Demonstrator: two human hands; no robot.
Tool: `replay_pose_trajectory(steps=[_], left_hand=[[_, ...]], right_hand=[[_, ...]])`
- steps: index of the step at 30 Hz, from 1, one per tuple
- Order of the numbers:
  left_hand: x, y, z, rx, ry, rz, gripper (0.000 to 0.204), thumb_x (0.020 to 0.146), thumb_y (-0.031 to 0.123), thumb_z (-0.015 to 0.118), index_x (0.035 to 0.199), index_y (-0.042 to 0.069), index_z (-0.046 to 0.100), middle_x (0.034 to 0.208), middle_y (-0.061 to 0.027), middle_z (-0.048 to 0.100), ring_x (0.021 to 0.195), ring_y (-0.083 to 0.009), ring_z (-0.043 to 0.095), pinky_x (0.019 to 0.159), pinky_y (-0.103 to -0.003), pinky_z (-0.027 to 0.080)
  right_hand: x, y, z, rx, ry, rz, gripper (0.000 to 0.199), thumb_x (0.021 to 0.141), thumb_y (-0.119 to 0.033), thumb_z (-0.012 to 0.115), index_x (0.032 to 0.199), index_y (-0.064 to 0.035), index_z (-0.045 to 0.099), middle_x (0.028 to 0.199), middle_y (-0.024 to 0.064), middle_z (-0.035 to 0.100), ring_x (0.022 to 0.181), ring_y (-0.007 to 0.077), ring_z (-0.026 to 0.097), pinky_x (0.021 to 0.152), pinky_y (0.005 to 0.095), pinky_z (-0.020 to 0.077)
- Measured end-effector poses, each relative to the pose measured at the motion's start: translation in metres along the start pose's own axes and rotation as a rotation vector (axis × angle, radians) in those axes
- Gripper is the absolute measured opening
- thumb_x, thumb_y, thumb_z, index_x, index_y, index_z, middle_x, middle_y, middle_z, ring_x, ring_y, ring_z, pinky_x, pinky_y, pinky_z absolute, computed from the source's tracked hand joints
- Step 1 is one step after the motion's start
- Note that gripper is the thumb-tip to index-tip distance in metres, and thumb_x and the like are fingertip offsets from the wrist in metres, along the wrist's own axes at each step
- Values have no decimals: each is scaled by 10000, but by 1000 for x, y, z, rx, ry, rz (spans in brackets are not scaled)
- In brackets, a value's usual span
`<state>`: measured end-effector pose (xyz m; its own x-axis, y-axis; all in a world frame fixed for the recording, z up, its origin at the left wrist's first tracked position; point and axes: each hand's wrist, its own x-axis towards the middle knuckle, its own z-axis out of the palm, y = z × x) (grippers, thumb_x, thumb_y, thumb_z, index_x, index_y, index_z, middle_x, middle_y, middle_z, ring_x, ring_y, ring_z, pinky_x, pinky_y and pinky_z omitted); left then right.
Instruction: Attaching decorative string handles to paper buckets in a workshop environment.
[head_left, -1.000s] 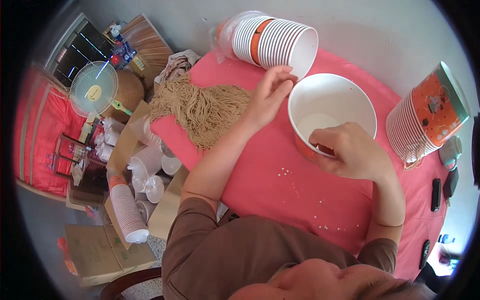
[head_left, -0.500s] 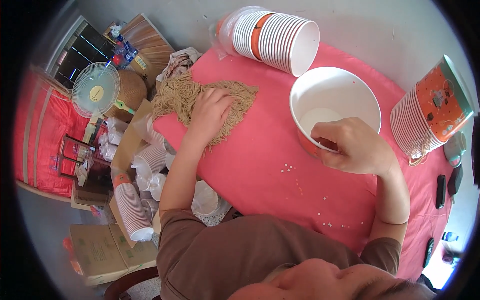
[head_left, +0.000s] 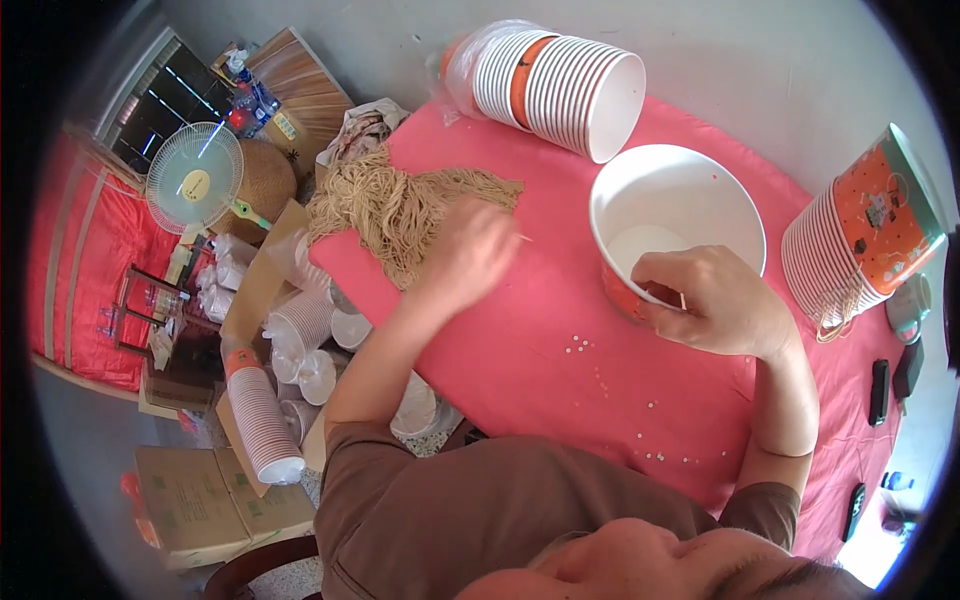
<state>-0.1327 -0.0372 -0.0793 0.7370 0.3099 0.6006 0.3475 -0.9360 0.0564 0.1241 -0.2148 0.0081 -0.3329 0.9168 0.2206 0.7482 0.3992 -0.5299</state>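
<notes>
While motion blur smears the left hand (head_left: 468, 250), so that I cannot tell whether it is closed or holding anything, it is just beside the tan cords (head_left: 372, 215) at the surface's (head_left: 520, 370) far left corner. The right hand (head_left: 715, 300), half curled, grips the bucket (head_left: 640, 195) near the surface's far edge, covering part of its near rim.

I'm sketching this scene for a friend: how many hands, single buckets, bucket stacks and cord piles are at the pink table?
Hands: 2 (left hand, right hand)
Single bucket: 1
Bucket stacks: 2 (lying stack, far-right stack)
Tan cord pile: 1
Total: 6
</notes>
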Motion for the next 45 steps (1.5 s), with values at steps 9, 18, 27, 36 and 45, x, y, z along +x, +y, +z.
replay_pose_trajectory(steps=[9, 18, 27, 36, 45], left_hand=[[43, 152, -16, -952, -159, 367, 157, 809, 34, 708, 916, 80, 603, 885, -78, 621, 747, -255, 628, 627, -362, 522], [56, 83, 15, -794, 173, -58, 163, 811, -35, 683, 915, 11, 567, 819, -73, 589, 691, -165, 629, 562, -278, 513], [52, 87, 27, -889, 155, -141, 157, 806, -40, 692, 887, 7, 566, 815, -48, 581, 657, -109, 610, 542, -230, 496], [54, 89, 34, -821, 258, -39, 172, 793, -50, 702, 874, 13, 564, 760, -17, 565, 566, -39, 502, 474, -203, 386], [56, 91, 39, -846, 266, -74, 170, 797, -57, 697, 872, 13, 562, 761, -14, 564, 582, -34, 511, 484, -193, 389]], right_hand=[[-1, 0, -1, -93, 64, 158, 134, 827, -143, 634, 872, -17, 621, 735, 174, 626, 714, 374, 622, 632, 449, 463], [3, 2, 2, -173, 120, 175, 174, 849, -185, 650, 880, -24, 591, 718, 171, 649, 727, 378, 647, 646, 484, 490], [-2, -3, 2, -338, 226, 161, 261, 820, -240, 716, 974, -52, 622, 802, 125, 678, 726, 325, 672, 623, 429, 519], [-7, -9, -16, -103, 258, 239, 131, 844, -81, 660, 952, -6, 657, 759, 131, 659, 659, 259, 658, 599, 337, 498], [0, -1, -14, -155, 205, 250, 92, 868, -67, 619, 912, 7, 652, 782, 152, 666, 687, 290, 664, 633, 355, 508]])
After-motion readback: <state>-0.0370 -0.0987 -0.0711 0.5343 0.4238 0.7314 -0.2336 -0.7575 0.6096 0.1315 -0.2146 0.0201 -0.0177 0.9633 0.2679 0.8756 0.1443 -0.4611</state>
